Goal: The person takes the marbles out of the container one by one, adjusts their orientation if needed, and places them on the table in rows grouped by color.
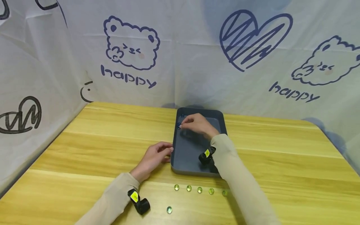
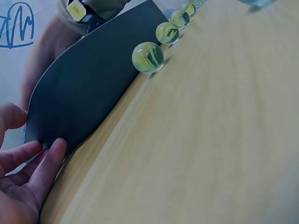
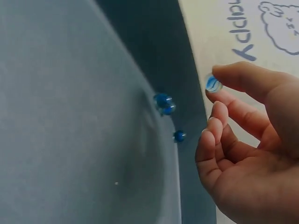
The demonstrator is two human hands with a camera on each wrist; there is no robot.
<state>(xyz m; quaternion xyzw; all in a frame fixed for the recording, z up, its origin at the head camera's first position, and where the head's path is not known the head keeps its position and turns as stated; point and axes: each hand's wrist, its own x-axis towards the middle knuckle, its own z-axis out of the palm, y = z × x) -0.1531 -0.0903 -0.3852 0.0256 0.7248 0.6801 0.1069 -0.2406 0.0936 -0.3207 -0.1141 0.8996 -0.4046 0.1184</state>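
My right hand (image 1: 198, 124) is over the left side of a dark grey tray (image 1: 188, 156). It pinches a clear marble with a blue swirl (image 3: 213, 84) between thumb and forefinger, above the tray's wall in the right wrist view. Below it, blue marbles (image 3: 164, 103) lie close together against the inner wall, and another blue marble (image 3: 179, 136) sits a little apart. My left hand (image 1: 153, 157) is on the table at the tray's left side. Its extended fingertips (image 2: 57, 145) touch the outer wall.
In front of the tray, several yellow-green marbles (image 1: 199, 190) stand in a row on the wooden table (image 1: 112, 150). One pale blue-green marble (image 1: 169, 210) lies nearer to me. Behind the table hangs a printed white cloth (image 1: 191, 62).
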